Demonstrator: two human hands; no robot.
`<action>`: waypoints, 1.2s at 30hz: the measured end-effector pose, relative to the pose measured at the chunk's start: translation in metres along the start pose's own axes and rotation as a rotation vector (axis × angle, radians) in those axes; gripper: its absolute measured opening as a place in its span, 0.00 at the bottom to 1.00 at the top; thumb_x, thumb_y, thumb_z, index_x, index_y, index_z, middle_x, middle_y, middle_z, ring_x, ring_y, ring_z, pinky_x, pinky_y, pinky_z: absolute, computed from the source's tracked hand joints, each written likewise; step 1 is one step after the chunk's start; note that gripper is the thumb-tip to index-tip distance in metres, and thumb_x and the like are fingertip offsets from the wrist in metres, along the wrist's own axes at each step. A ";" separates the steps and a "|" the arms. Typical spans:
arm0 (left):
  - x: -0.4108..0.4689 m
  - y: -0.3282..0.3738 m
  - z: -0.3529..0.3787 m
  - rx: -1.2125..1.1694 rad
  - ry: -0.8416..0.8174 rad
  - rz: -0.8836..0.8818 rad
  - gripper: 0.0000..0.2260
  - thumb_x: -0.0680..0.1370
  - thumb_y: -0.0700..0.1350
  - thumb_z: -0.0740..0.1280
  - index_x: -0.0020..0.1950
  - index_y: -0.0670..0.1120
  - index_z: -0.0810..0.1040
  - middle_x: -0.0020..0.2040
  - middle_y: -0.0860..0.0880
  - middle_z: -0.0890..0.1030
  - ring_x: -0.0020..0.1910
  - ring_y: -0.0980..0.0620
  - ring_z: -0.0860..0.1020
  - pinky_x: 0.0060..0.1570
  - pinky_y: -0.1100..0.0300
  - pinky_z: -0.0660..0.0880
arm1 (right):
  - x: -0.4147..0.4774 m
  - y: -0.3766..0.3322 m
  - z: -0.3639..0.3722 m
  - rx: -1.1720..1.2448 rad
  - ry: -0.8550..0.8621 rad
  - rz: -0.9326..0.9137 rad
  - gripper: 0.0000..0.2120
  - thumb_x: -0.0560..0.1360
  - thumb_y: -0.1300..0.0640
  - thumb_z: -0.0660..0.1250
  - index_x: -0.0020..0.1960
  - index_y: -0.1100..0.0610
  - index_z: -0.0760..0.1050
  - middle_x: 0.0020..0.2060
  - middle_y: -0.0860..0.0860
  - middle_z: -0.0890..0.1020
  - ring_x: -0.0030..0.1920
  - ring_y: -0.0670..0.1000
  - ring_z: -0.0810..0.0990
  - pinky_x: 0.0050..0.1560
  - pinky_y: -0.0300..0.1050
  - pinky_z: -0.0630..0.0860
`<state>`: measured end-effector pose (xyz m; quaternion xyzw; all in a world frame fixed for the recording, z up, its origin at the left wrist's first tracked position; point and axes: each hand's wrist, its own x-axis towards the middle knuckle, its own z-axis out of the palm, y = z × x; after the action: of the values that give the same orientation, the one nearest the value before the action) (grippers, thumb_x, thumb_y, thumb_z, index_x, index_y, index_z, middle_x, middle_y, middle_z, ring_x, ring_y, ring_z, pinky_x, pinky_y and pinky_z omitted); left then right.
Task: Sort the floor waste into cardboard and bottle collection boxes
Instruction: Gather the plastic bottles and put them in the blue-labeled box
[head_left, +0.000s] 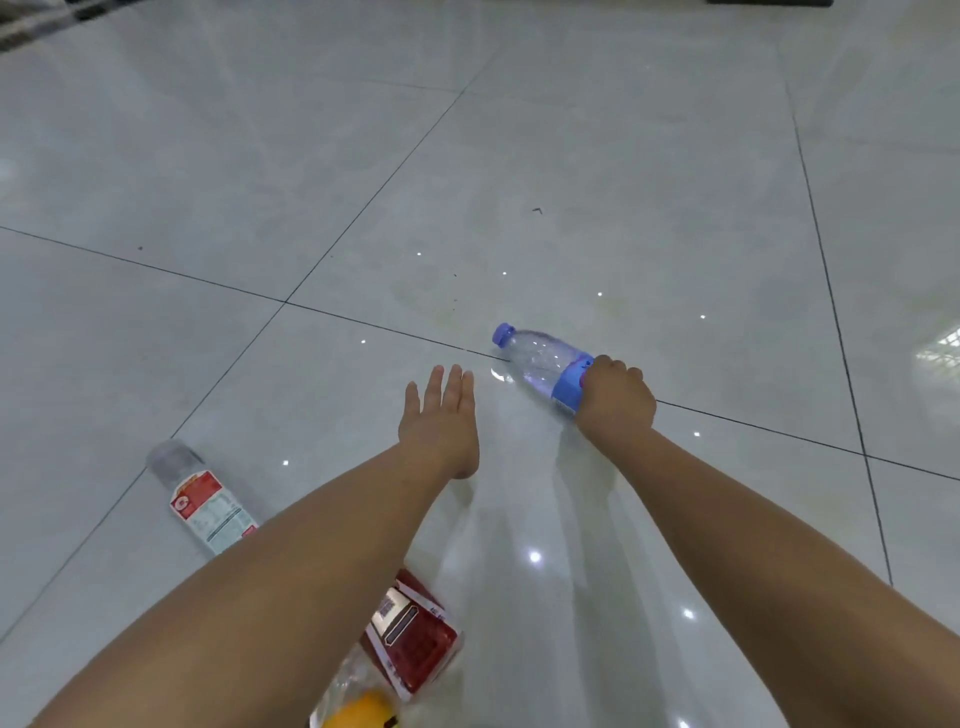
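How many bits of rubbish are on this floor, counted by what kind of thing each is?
Plastic bottles: 2, the blue-label bottle gripped by the right hand, and the red-label bottle
Red packets: 1, the red packet
Clear wrappers: 1, the clear wrapper holding something yellow
Total: 4

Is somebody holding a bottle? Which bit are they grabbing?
Yes. The right hand grips the clear bottle with the purple cap around its lower half, at the blue label. The left hand is open and holds nothing.
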<state>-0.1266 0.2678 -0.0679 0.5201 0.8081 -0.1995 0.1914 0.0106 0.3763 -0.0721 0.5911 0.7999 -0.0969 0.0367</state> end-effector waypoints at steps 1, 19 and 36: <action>-0.002 -0.006 0.003 0.000 -0.008 -0.011 0.38 0.79 0.42 0.58 0.77 0.42 0.31 0.77 0.47 0.32 0.77 0.45 0.33 0.74 0.45 0.37 | -0.001 0.001 -0.001 -0.039 -0.001 -0.059 0.19 0.74 0.66 0.64 0.64 0.64 0.66 0.59 0.57 0.75 0.61 0.57 0.74 0.56 0.45 0.71; -0.097 -0.055 0.067 -0.073 0.013 -0.023 0.37 0.80 0.40 0.57 0.77 0.41 0.33 0.78 0.44 0.34 0.77 0.44 0.33 0.75 0.45 0.36 | -0.157 -0.039 0.038 0.707 0.179 0.296 0.28 0.77 0.54 0.64 0.74 0.59 0.60 0.77 0.56 0.54 0.76 0.57 0.55 0.74 0.52 0.59; -0.128 -0.073 0.071 -0.022 -0.061 -0.007 0.26 0.78 0.46 0.64 0.73 0.46 0.60 0.69 0.42 0.67 0.70 0.39 0.62 0.66 0.47 0.65 | -0.146 -0.012 0.085 1.121 -0.481 0.809 0.15 0.80 0.66 0.55 0.64 0.58 0.71 0.42 0.56 0.71 0.29 0.52 0.64 0.12 0.34 0.66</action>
<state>-0.1373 0.1049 -0.0530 0.5089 0.8058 -0.2071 0.2209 0.0384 0.2189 -0.1288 0.7326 0.3190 -0.5978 -0.0640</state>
